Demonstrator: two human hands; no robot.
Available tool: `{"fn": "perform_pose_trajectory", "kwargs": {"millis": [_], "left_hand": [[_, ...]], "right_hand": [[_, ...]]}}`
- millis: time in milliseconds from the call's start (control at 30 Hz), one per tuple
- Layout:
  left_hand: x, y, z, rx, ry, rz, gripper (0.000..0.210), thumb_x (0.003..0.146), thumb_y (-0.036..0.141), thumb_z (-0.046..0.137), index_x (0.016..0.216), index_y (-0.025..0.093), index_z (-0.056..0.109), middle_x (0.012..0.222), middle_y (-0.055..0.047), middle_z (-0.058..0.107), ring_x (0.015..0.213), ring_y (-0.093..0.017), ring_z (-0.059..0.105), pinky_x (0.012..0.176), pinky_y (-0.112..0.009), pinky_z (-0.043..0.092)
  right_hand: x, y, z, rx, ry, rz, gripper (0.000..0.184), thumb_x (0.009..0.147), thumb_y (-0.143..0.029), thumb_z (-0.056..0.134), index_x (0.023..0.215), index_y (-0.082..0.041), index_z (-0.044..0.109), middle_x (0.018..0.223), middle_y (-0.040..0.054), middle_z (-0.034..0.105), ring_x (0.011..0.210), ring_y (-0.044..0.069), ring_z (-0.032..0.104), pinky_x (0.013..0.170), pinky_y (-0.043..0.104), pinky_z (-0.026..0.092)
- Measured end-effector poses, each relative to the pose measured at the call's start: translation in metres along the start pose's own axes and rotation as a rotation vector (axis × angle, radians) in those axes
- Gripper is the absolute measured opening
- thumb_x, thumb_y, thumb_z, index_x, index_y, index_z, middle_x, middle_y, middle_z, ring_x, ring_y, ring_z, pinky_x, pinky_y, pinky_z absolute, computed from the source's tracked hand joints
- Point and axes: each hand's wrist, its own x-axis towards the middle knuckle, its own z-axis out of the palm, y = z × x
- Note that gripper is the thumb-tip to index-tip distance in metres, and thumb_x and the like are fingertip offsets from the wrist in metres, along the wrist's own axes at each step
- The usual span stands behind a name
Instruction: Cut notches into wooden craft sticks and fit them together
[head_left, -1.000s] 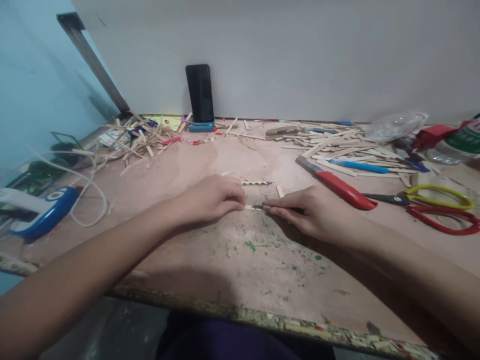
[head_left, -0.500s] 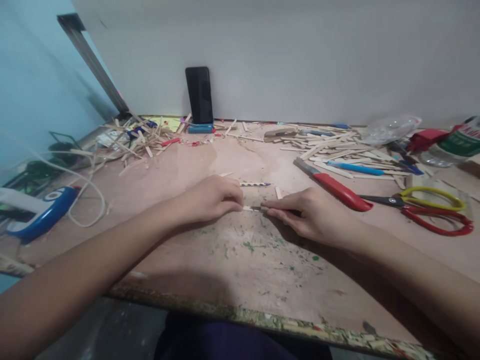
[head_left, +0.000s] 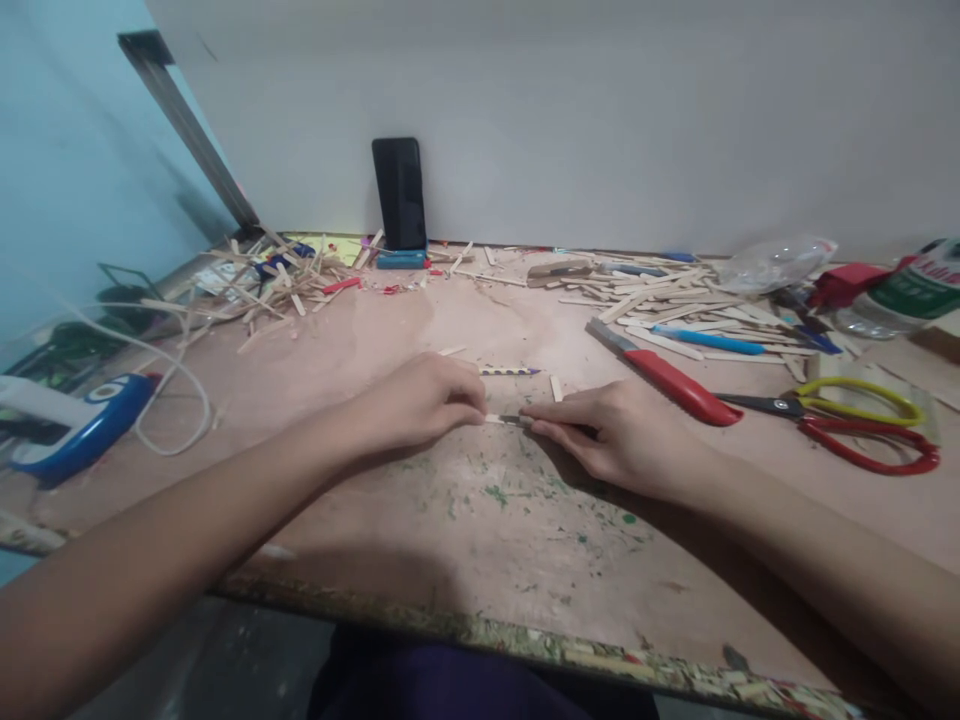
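Fingers (head_left: 466,388) of the left hand (head_left: 431,400) are clamped on a pale stick (head_left: 493,418) at the worktop (head_left: 495,540), a patterned pencil (head_left: 511,371) just beyond; the right hand's (head_left: 630,435) fingers pinch a dark blade (head_left: 511,420) at the stick, near a red-handled cutter (head_left: 679,385).

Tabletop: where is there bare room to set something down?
Two bare patches: the green-flecked stretch between the left hand, right hand and table's near edge, and the area behind the left hand, bordered by the left stick pile, phone and pencil. Crowded: right side, with the right stick pile, red-handled tool and scissors, and far left, with the white cable.
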Motion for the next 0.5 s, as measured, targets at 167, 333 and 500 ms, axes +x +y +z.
{"fn": "perform_pose_trajectory", "kwargs": {"millis": [167, 333, 500], "left_hand": [[-0.001, 0.0, 0.0, -0.009, 0.011, -0.008, 0.028, 0.112, 0.041, 0.075, 0.102, 0.015, 0.075, 0.1, -0.003, 0.077, 0.094, -0.019, 0.076, 0.092, -0.041, 0.067], [0.001, 0.0, 0.001, -0.008, 0.012, -0.001, 0.028, 0.112, 0.041, 0.075, 0.101, 0.015, 0.075, 0.099, -0.003, 0.077, 0.093, -0.019, 0.076, 0.092, -0.041, 0.067], [0.001, 0.001, 0.002, 0.022, 0.018, 0.002, 0.028, 0.112, 0.041, 0.075, 0.1, 0.015, 0.074, 0.097, -0.002, 0.076, 0.092, -0.019, 0.075, 0.091, -0.04, 0.067]], "right_hand": [[0.001, 0.001, 0.0, 0.015, -0.034, 0.019, 0.02, 0.115, -0.035, 0.07, 0.12, -0.02, 0.081, 0.097, 0.0019, 0.084, 0.075, 0.015, 0.078, 0.075, 0.033, 0.067], [0.0, -0.003, 0.001, -0.079, -0.079, 0.02, 0.018, 0.115, -0.035, 0.069, 0.115, -0.019, 0.078, 0.089, -0.0009, 0.077, 0.072, 0.015, 0.073, 0.075, 0.035, 0.066], [0.003, -0.011, 0.002, -0.132, -0.089, 0.006, 0.019, 0.115, -0.037, 0.069, 0.113, -0.019, 0.077, 0.086, -0.002, 0.074, 0.071, 0.015, 0.071, 0.074, 0.034, 0.065]]}}
